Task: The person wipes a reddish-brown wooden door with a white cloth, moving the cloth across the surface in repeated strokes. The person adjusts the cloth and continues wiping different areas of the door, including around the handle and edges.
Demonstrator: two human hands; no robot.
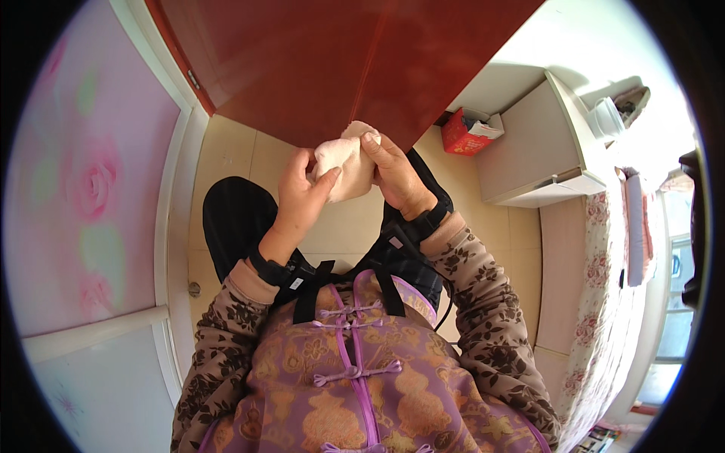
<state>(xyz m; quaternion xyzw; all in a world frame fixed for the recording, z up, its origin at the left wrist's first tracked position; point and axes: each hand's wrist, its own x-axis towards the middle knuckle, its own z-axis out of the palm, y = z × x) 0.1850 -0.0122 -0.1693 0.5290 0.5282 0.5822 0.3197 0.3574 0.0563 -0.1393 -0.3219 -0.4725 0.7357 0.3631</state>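
A pale pink cloth [352,172], folded into a small pad, is held up over my knees. My left hand [306,184] grips its left side, with the thumb lying across the front and the fingers behind. At the upper right edge my right hand [395,170] pinches the cloth between thumb and fingers. The fingers behind the cloth are partly hidden. Black straps with small devices circle both wrists.
Just beyond my hands stands a dark red door [317,62]. To the right are a red cardboard box [467,135], a pale cabinet [532,136] and a bed with a floral cover [595,272]. Framed panels with printed roses [96,175] line the left. Tan floor tiles [340,232] lie below.
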